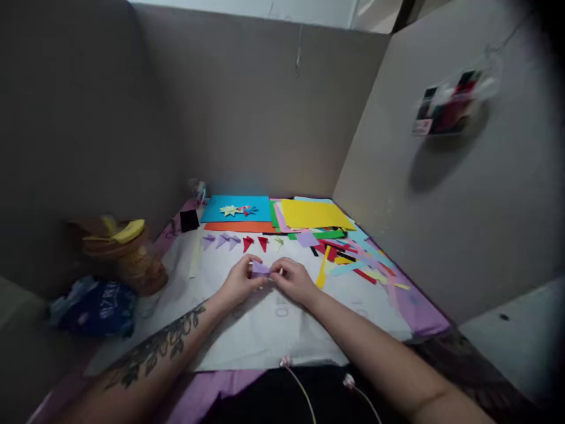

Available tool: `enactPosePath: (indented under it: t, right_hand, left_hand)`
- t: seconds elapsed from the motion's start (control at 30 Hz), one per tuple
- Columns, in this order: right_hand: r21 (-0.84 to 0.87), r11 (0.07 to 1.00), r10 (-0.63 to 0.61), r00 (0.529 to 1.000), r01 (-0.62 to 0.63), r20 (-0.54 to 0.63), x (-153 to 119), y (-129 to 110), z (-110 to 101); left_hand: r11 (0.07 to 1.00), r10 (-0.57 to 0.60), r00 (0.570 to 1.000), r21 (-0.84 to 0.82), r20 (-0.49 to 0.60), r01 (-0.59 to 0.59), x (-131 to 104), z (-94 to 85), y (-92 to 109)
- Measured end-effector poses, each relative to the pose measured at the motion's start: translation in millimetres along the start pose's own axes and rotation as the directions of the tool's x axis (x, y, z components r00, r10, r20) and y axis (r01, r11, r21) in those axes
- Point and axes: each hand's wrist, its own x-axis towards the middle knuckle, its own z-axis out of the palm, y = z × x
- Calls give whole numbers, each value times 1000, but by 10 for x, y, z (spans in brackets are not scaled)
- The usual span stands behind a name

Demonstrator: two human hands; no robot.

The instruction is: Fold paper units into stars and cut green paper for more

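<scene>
A small purple paper piece (pixel 260 269) is pinched between my left hand (pixel 241 281) and my right hand (pixel 293 281), just above a white sheet (pixel 265 330) on the table. Both hands have their fingertips closed on the paper's ends. Beyond them lies a row of small folded paper triangles, purple (pixel 222 240) and red (pixel 262 242). My left forearm carries a dark tattoo.
Sheets of coloured paper lie at the back: blue (pixel 238 207) with star cut-outs, orange (pixel 241 227), yellow (pixel 313 214). Paper scraps (pixel 353 259) spread to the right. A black block (pixel 189 219), a brown jar (pixel 126 253) and a blue bag (pixel 95 306) sit left. Grey cardboard walls enclose the table.
</scene>
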Motion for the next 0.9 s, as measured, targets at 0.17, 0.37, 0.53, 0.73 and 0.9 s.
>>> enactPosePath:
  t: [0.17,0.37,0.53,0.73,0.9]
  right_hand:
    - [81,984,162,987,-161,-1,32,-2,-11]
    - [153,974,171,985,-170,7,14,-3,12]
    - [109,987,115,993,-118,34,-7,-4,34]
    - [134,981,144,990,-142,-6,13,5,20]
    - [134,979,152,988,-154,24,14,23,35]
  left_hand:
    - [998,26,1000,52,-9,-26,-14,5,22]
    - [988,80,996,135,-46,-73,-49,7,91]
    - [993,85,996,90,-41,-81,-65,3,137]
    - [995,91,993,53,-81,-87,-44,-10,114]
    - [985,125,987,130,-98,-112,-38,-5,75]
